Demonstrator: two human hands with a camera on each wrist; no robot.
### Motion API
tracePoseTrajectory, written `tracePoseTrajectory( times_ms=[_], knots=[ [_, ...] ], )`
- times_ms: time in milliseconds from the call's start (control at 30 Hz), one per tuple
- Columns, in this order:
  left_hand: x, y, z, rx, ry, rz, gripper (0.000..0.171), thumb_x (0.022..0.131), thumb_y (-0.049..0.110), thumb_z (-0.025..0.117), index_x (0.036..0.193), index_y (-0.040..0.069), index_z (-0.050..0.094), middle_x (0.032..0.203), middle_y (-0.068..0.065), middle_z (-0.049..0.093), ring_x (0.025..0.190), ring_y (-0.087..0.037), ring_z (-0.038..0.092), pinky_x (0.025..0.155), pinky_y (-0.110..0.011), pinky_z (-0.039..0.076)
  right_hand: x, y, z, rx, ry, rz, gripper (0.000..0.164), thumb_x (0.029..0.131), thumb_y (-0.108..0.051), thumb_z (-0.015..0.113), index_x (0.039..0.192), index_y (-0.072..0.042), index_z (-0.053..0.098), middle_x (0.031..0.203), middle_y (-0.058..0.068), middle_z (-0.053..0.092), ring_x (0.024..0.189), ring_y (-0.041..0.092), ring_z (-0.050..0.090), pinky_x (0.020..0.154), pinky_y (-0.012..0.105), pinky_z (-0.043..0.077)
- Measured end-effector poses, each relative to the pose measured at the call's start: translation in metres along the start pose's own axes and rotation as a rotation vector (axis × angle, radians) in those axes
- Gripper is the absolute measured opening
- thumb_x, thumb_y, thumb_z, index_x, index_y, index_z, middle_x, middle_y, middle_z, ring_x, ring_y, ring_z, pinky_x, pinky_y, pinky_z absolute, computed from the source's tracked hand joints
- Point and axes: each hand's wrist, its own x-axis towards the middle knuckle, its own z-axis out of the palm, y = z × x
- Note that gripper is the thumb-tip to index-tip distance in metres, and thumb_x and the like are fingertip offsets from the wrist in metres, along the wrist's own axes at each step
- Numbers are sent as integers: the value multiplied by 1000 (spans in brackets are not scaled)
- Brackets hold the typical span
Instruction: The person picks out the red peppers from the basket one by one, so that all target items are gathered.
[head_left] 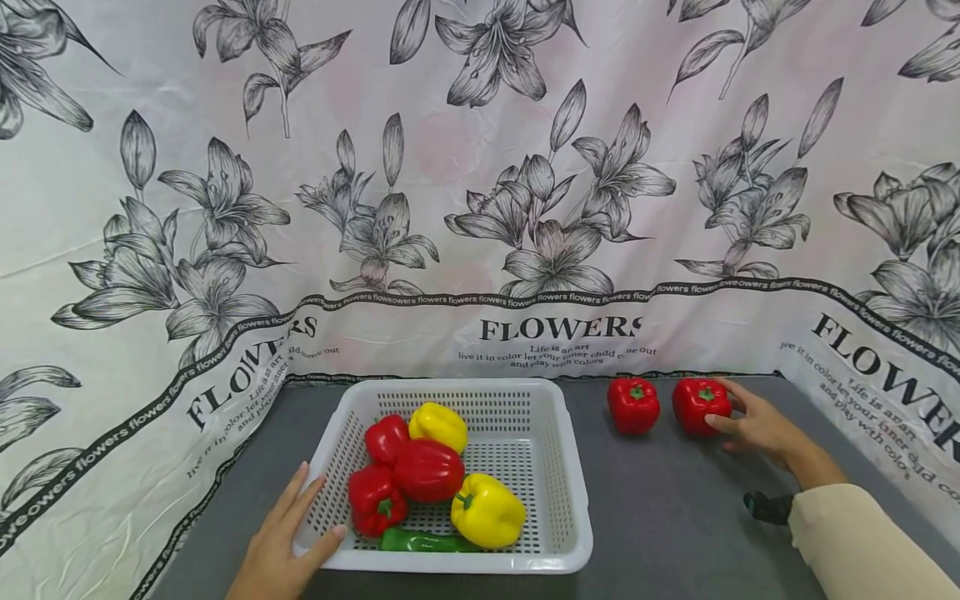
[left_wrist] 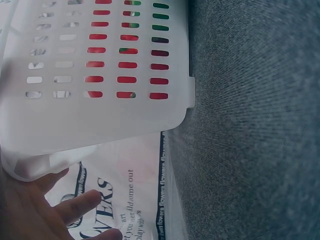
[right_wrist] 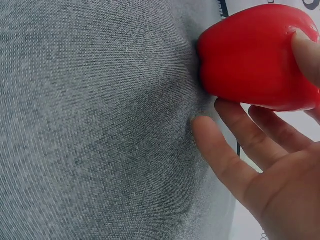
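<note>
My right hand (head_left: 761, 429) is at a red bell pepper (head_left: 701, 406) on the far right of the table, holding it between thumb and fingers. In the right wrist view the thumb (right_wrist: 306, 55) lies on the pepper's skin, with fingertips along its other side. A second red bell pepper (head_left: 633, 406) stands just to the left. My left hand (head_left: 281, 542) rests at the left rim of a white perforated basket (head_left: 551, 500), fingers spread and fairly straight. Inside the basket are several red bell peppers (head_left: 430, 471), two yellow ones (head_left: 487, 511) and a long green pepper (head_left: 427, 542).
The basket stands on a dark grey cloth-covered table (head_left: 660, 517). White floral fabric (head_left: 480, 333) hangs behind and along both sides of the table. A dark strap end (head_left: 768, 507) sticks out by the right sleeve (head_left: 862, 533).
</note>
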Motion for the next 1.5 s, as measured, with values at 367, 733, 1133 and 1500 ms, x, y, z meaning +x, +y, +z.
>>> tracePoseTrajectory(
  times_ms=[367, 733, 1133, 1500],
  knots=[
    [-1, 1, 0, -1, 7, 10, 68, 88, 40, 69, 143, 7, 48, 154, -13, 29, 129, -45, 36, 89, -71, 35, 1, 0, -1, 1, -5, 12, 102, 90, -23, 70, 153, -7, -9, 144, 44, 0, 124, 65, 18, 83, 56, 50],
    [0, 2, 0, -6, -7, -10, 69, 88, 42, 68, 143, 7, 47, 154, -13, 28, 128, -43, 36, 90, -70, 35, -14, -6, -7, -30, 0, -67, 97, 93, -25, 66, 152, -4, -9, 143, 44, 13, 121, 60, 36, 81, 55, 51],
    [0, 2, -2, -11, -2, 7, 69, 88, 41, 69, 144, 8, 46, 154, -12, 27, 130, -44, 36, 90, -70, 35, -51, -29, -19, -115, 123, -201, 89, 98, -31, 57, 152, -1, -7, 144, 40, 20, 124, 57, 32, 85, 57, 48],
    [0, 2, -2, 0, 4, 0, 69, 88, 43, 68, 144, 9, 46, 155, -11, 27, 130, -44, 35, 91, -69, 35, -80, -68, 0, -130, 247, -299, 83, 98, -31, 58, 157, -21, 0, 147, 35, 23, 122, 55, 33, 85, 75, 32]
  ],
)
